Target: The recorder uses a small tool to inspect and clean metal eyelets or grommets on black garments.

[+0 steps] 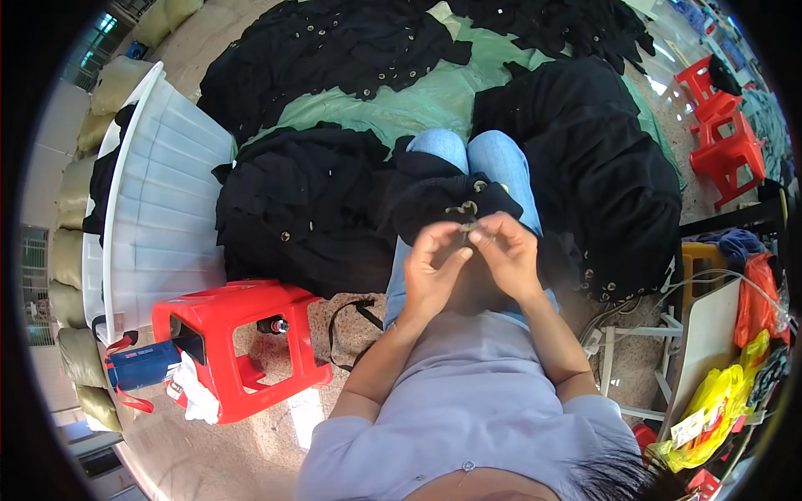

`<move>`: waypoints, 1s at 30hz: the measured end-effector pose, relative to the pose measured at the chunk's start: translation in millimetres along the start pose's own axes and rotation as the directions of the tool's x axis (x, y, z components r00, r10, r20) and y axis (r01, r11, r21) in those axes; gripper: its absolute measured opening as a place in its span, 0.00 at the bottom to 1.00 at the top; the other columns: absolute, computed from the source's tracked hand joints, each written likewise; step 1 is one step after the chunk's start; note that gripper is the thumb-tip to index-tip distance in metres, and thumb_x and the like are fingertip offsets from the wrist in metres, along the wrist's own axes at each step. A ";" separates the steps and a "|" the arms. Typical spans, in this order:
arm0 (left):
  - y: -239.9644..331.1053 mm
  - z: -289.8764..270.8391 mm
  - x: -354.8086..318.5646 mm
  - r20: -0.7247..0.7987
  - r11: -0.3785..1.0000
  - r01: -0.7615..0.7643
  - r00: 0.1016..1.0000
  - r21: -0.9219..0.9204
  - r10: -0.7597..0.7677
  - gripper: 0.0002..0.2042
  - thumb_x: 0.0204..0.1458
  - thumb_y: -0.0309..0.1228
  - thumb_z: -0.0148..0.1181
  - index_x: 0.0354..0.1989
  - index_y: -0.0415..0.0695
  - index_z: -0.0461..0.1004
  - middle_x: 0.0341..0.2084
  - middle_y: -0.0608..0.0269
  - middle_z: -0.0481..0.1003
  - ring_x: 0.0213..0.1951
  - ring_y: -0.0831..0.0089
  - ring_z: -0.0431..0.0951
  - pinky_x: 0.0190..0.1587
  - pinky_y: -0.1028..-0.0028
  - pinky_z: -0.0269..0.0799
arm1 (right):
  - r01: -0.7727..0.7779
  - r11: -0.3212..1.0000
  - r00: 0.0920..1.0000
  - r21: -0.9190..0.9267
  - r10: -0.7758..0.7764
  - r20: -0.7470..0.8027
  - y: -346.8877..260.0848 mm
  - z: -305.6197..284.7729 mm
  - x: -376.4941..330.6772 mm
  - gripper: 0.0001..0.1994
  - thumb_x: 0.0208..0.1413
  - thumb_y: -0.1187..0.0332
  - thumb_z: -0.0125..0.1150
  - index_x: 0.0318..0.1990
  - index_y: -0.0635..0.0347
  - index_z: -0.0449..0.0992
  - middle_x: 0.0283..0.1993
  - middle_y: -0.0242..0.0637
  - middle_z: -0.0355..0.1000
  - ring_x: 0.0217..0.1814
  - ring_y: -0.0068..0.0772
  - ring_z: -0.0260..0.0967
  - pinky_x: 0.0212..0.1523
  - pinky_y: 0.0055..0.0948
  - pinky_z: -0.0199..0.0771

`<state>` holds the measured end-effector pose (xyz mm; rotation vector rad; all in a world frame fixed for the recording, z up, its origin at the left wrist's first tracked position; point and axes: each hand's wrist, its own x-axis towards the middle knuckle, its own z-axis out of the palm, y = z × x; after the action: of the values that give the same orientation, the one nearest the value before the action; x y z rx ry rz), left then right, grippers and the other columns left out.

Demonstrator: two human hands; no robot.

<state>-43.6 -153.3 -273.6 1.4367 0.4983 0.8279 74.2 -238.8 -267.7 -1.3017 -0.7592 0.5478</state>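
A black garment (pixel 426 203) with several shiny round button-like pieces is bunched on my lap, over light blue jeans (pixel 510 163). At its near edge my left hand (pixel 433 271) and my right hand (pixel 510 255) meet, thumbs and forefingers pinched together. Between the fingertips shows a small greyish piece (pixel 468 227), too small and blurred to name. Whether that piece is joined to the cloth, I cannot tell. The other fingers of both hands are curled in.
Black garments lie piled at left (pixel 301 209) and right (pixel 576 142), partly on a green sheet (pixel 376 108). A large white tub (pixel 167 192) and a red stool (pixel 251 351) stand left. Red stools (pixel 731 154), a pale board (pixel 706 351) and a yellow bag (pixel 718 401) are right.
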 end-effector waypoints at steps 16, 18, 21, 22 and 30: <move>5.2 -14.5 1.2 0.198 0.830 0.447 0.894 -0.334 -0.402 0.10 0.52 0.25 0.66 0.42 0.39 0.77 0.31 0.69 0.78 0.27 0.86 0.73 0.29 0.84 0.68 | -0.025 0.898 0.936 -0.439 -0.133 -0.325 -0.3 -19.7 22.4 0.14 0.56 0.69 0.63 0.49 0.61 0.74 0.26 0.33 0.68 0.26 0.22 0.64 0.31 0.23 0.66; 4.5 -12.4 0.4 0.150 0.838 0.412 0.911 -0.357 -0.384 0.08 0.52 0.25 0.66 0.41 0.39 0.78 0.31 0.69 0.78 0.26 0.85 0.73 0.27 0.83 0.68 | 0.088 0.868 0.931 -0.489 -0.246 -0.269 -16.5 -17.8 6.0 0.12 0.59 0.72 0.58 0.49 0.63 0.73 0.30 0.38 0.70 0.27 0.27 0.67 0.31 0.26 0.68; 3.7 -7.4 -1.3 0.099 0.857 0.376 0.926 -0.352 -0.365 0.07 0.52 0.23 0.65 0.39 0.38 0.77 0.30 0.66 0.78 0.25 0.83 0.73 0.27 0.82 0.69 | 0.307 0.712 0.885 -0.632 -0.458 -0.086 -27.8 -9.3 -11.1 0.10 0.56 0.76 0.58 0.45 0.65 0.75 0.32 0.42 0.72 0.27 0.36 0.70 0.32 0.28 0.71; 3.5 -5.2 -2.4 0.101 0.858 0.377 0.925 -0.350 -0.365 0.07 0.52 0.23 0.65 0.39 0.38 0.77 0.30 0.66 0.78 0.25 0.83 0.73 0.27 0.82 0.69 | 0.311 0.709 0.890 -0.633 -0.450 -0.068 -33.4 -5.1 -16.8 0.10 0.54 0.78 0.60 0.43 0.66 0.76 0.32 0.41 0.72 0.26 0.34 0.70 0.29 0.27 0.71; 1.8 8.7 -9.7 -0.006 0.845 0.264 0.953 -0.464 -0.302 0.06 0.51 0.20 0.65 0.38 0.38 0.78 0.32 0.65 0.79 0.26 0.83 0.74 0.28 0.82 0.71 | 0.377 0.632 0.850 -0.677 -0.526 -0.018 -28.5 4.3 -25.8 0.13 0.47 0.78 0.68 0.42 0.66 0.76 0.28 0.41 0.72 0.26 0.36 0.71 0.26 0.28 0.71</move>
<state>-43.6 -166.4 -272.7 0.8681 0.5187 0.7050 52.7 -260.7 -244.3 -1.6917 -1.1094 -0.3246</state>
